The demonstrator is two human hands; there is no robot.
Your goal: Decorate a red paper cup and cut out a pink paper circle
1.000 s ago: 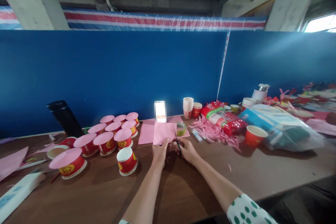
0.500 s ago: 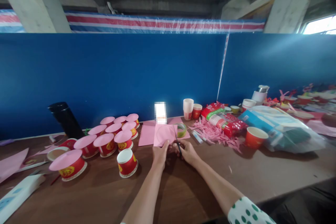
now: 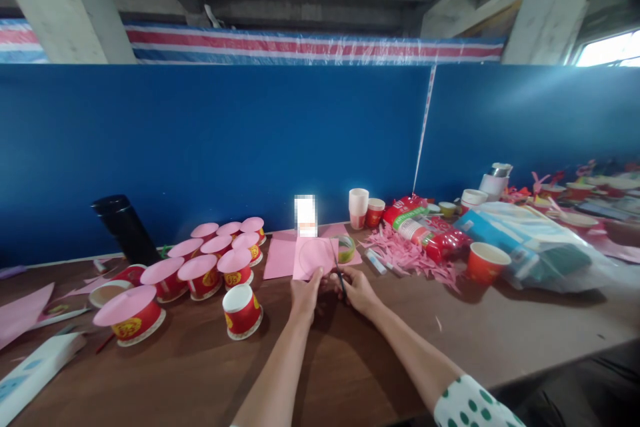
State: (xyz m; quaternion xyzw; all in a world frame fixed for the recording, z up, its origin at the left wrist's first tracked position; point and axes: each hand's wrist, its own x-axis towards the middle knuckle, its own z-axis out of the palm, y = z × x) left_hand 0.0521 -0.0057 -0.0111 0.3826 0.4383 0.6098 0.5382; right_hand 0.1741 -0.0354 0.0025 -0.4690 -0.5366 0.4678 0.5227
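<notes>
Between finger and thumb, my left hand point(image 3: 305, 293) grips a pink paper sheet point(image 3: 316, 256) with a faint circle drawn on it. My right hand point(image 3: 357, 289) is closed on dark-handled scissors point(image 3: 341, 279), whose blades point up at the sheet's right edge. How far the blades are apart I cannot tell. Behind the held sheet lie more pink sheets point(image 3: 279, 259) and a roll of green tape point(image 3: 345, 249). Left of my hands an upside-down red paper cup point(image 3: 243, 313) stands by itself. Several similar cups with pink paper discs point(image 3: 163, 269) on top stand farther left.
A black flask point(image 3: 125, 230) leans at the back left. Pink paper shreds point(image 3: 400, 250), a red plastic package point(image 3: 425, 230), an upright red cup point(image 3: 489, 261) and a clear bag with blue packaging point(image 3: 530, 247) lie to the right. A blue partition point(image 3: 225, 133) closes off the back.
Both hands, the sheet and the scissors keep nearly the same place. At the far right edge, pink paper near the other cups has shifted slightly.
</notes>
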